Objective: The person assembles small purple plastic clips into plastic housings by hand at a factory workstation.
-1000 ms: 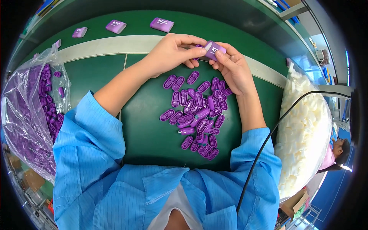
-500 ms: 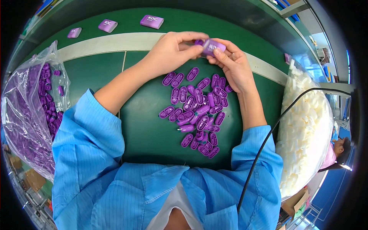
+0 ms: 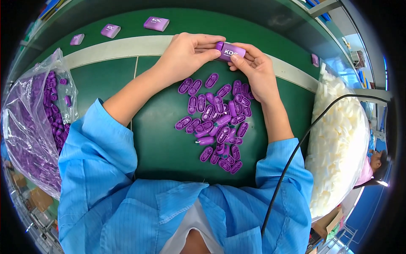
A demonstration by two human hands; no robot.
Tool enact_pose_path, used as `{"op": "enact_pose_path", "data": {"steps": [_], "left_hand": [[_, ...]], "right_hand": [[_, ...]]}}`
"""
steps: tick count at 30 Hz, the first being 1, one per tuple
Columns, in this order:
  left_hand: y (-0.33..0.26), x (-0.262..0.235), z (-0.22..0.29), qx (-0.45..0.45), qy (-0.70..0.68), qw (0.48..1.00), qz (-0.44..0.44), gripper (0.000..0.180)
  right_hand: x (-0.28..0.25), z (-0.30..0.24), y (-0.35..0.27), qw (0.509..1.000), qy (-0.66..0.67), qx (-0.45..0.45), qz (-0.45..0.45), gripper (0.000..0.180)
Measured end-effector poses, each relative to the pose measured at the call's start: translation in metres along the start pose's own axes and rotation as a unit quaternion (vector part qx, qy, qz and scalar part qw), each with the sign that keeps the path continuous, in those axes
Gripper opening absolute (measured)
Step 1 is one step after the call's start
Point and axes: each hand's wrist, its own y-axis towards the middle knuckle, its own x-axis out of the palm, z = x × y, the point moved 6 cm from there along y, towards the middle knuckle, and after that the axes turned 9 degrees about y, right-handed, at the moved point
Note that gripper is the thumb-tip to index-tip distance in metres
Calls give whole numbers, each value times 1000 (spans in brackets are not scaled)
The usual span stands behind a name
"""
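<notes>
Above the far edge of the work surface, both my hands are on a small flat case (image 3: 232,51), light purple with white print. My right hand (image 3: 257,71) pinches its right end between thumb and fingers. The thumb and fingers of my left hand (image 3: 182,57) grip a dark purple cap (image 3: 219,46) at the case's left end; a thin seam shows between the two. Whether the cap is fully seated I cannot tell. Between my forearms lies a loose pile of oval purple caps (image 3: 222,120), many with the hollow side up.
Beyond a pale rail (image 3: 114,51) runs a green belt (image 3: 203,22) with several purple cases (image 3: 156,24) spaced along it. A clear bag (image 3: 29,122) of purple caps lies left, a bag of cream-white pieces (image 3: 338,144) right. A black cable (image 3: 292,158) crosses over my right sleeve.
The cases on the belt have shifted left. The case in my hands has turned so its printed face shows plainly, with the cap now lined up against its left end.
</notes>
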Motion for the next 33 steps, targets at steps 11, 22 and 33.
{"op": "enact_pose_path", "data": {"steps": [11,22,33], "left_hand": [[-2,-2,2,0,33,999,-12,28],[-15,1,32,170,275,944,71,28],[-6,-4,25,161,313,930,104,29]], "right_hand": [[1,-4,-6,999,-36,-29,2,28],[1,-7,-6,996,-82,-37,6,28],[7,-17,3,972,-207,-101,40,28]]}}
